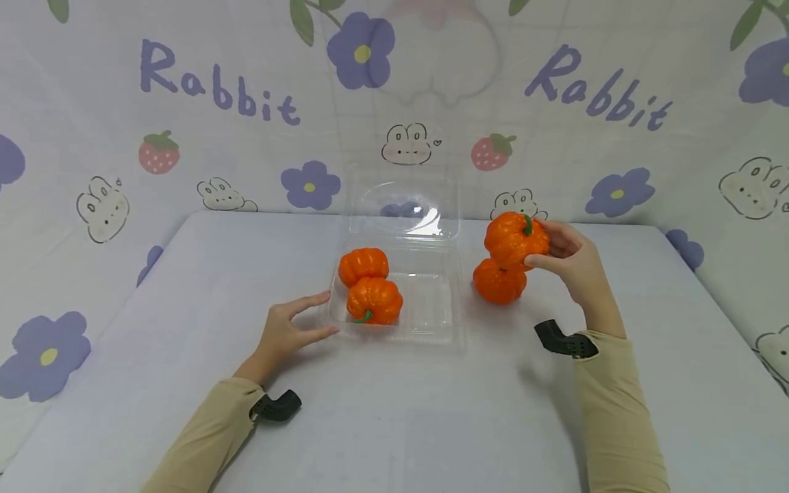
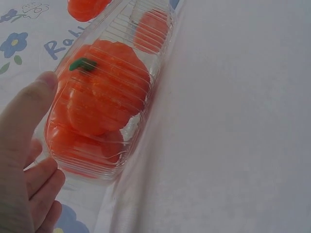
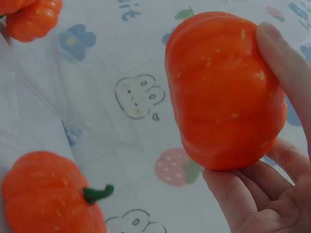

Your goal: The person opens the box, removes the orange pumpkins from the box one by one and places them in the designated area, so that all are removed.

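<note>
"Container [image 1: 428, 301], clear plastic, lid [image 1: 403, 205] raised. Contents?"

"2 orange pumpkins [image 1: 374, 301], touching, in the container's left half."

"Left hand [image 1: 286, 332]?"

"At the container's left wall, thumb and forefinger spread apart. Contact: cannot tell."

"Right hand [image 1: 579, 267]?"

"Right of the container, fingers and thumb pinching a 3rd pumpkin [image 1: 510, 241], held up. 4th pumpkin [image 1: 499, 284]: on the desk [image 1: 370, 424], also right of the container."
</note>
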`<state>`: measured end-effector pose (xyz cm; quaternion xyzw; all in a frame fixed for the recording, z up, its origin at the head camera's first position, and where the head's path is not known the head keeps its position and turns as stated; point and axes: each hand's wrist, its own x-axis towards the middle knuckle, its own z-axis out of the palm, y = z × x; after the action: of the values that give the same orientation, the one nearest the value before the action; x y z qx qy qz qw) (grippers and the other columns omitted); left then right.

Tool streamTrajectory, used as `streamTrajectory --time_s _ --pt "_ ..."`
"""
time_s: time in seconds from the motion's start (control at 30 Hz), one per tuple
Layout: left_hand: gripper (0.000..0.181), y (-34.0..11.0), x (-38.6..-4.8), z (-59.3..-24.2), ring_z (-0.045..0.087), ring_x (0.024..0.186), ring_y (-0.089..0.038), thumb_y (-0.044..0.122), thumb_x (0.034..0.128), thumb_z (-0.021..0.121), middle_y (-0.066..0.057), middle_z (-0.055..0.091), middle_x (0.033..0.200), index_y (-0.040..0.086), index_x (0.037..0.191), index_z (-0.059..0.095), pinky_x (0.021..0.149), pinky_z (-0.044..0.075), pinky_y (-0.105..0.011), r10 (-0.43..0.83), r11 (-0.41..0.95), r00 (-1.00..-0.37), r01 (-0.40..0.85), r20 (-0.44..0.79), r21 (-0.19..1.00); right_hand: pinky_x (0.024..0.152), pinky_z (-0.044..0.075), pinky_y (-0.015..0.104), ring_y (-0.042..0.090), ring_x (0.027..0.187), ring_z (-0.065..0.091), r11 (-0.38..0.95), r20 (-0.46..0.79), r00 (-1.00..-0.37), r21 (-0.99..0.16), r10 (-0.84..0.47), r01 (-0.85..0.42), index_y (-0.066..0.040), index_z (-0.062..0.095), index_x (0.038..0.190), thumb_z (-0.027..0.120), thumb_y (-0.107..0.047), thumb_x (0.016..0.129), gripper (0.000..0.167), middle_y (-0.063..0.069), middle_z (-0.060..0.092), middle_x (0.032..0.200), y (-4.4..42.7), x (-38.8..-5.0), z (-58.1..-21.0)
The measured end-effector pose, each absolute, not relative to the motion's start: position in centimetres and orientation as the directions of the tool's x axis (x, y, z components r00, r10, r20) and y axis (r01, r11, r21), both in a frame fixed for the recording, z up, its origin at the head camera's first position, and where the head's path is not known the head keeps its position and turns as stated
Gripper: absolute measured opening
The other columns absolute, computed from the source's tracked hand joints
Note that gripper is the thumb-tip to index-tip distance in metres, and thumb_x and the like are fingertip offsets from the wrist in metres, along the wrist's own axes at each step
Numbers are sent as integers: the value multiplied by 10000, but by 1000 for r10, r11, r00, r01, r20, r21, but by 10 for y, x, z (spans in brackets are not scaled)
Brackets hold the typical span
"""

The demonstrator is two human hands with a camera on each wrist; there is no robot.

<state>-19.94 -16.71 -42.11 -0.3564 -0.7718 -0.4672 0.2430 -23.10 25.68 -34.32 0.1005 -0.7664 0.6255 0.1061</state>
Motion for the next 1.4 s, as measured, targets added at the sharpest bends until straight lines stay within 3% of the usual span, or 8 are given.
streamTrajectory --time_s 0.13,0.2,0.4,0.6,0.87,1.27,1.4 --pt "495 -166 -200 -421 593 893 -379 -88 519 808 -256 612 962 -161 963 601 854 454 -312 330 311 -619 784 713 537 758 469 153 79 912 564 221 280 -960 -936 -8 -274 -46 480 1276 704 -55 767 556 -48 589 1076 267 -232 -344" --pt "492 -165 -200 -421 593 892 -379 -87 521 808 -259 611 961 -158 963 603 849 457 -325 333 310 -614 788 716 532 766 469 164 90 928 565 224 282 -959 -934 -13 -277 -52 479 1277 704 -58 767 558 10 582 1121 274 -236 -347" --pt "497 -167 -200 -421 600 878 -371 -87 507 810 -254 615 952 -138 962 617 841 462 -308 325 311 -605 795 727 521 754 491 207 188 978 578 127 279 -960 -953 11 -275 -106 528 1250 731 -42 736 557 129 553 1188 315 -270 -388" --pt "499 -167 -202 -421 608 865 -361 -76 498 817 -240 624 940 -142 951 618 830 467 -288 330 319 -590 804 736 502 767 492 232 173 973 584 256 278 -958 -933 64 -253 -151 532 1254 766 -135 713 591 95 560 1191 331 -271 -391" --pt "504 -166 -201 -420 606 846 -380 -79 487 816 -246 624 927 -160 941 614 823 470 -302 328 316 -573 816 751 485 745 494 210 177 994 571 446 292 -951 -868 105 -217 -294 491 1283 758 -273 718 626 15 556 1203 386 -309 -441" --pt "498 -165 -198 -420 605 860 -374 -79 499 817 -244 624 935 -152 948 614 826 470 -306 317 326 -602 795 733 512 800 463 192 168 1017 543 367 224 -970 -913 92 -176 -263 491 1289 733 -260 749 592 48 532 1220 392 -300 -445" --pt "495 -166 -198 -421 607 868 -363 -70 506 817 -240 624 940 -151 950 615 833 465 -296 317 325 -604 793 731 515 828 459 227 166 1006 541 411 193 -976 -901 99 -136 -253 496 1278 734 -291 743 586 66 525 1216 391 -294 -445"
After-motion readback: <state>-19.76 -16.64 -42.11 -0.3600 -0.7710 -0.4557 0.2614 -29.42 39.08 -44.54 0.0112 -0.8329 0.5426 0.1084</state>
